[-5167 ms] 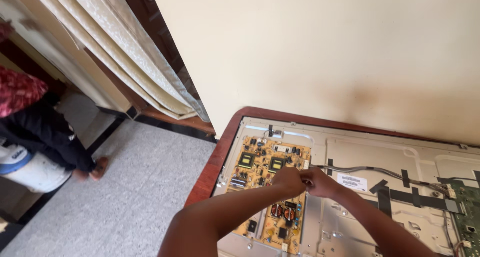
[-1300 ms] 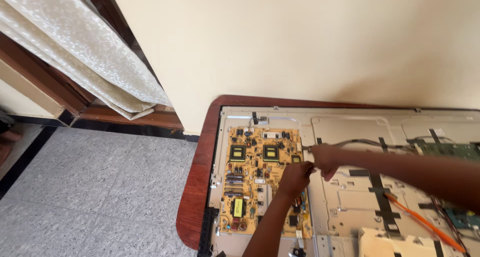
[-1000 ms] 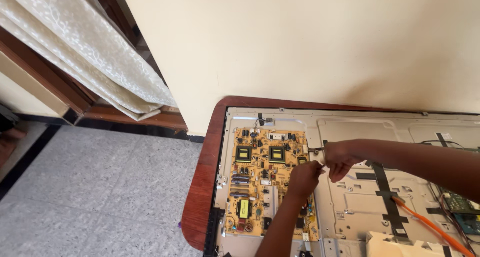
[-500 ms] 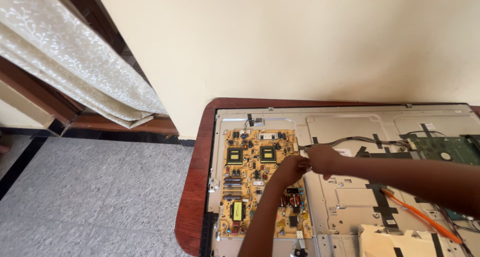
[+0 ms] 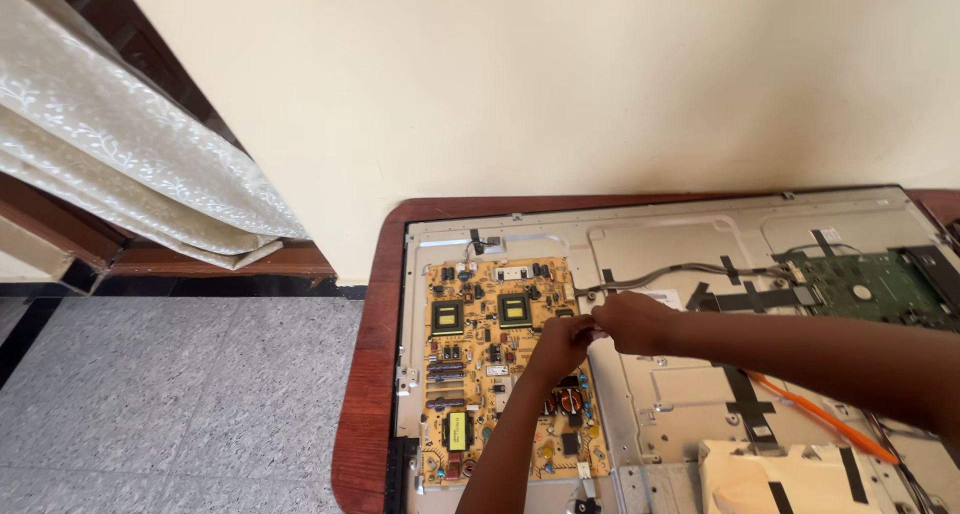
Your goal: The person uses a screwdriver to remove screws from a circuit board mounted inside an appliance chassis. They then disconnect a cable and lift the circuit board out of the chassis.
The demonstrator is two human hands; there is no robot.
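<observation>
Opened flat-panel television, rear cover removed, lying face down on a red-brown wooden counter point(image 5: 362, 394). The landmark is the yellow rectangular power-supply circuit board point(image 5: 490, 364), mounted at the left end of the grey sheet-metal back panel point(image 5: 680, 414). The left hand point(image 5: 562, 344) lies over the board's right edge, fingers curled and pressed together; the right hand point(image 5: 632, 320), just right of that edge, meets it fingertip to fingertip. Both pinch at the same spot, where the grey cable bundle point(image 5: 670, 272) reaches the board's right edge; what lies between the fingers is too small to tell. The bundle runs right from the board to a green circuit board point(image 5: 868, 289). An orange flat cable point(image 5: 815, 414) lies right of the yellow board, below the right forearm.
</observation>
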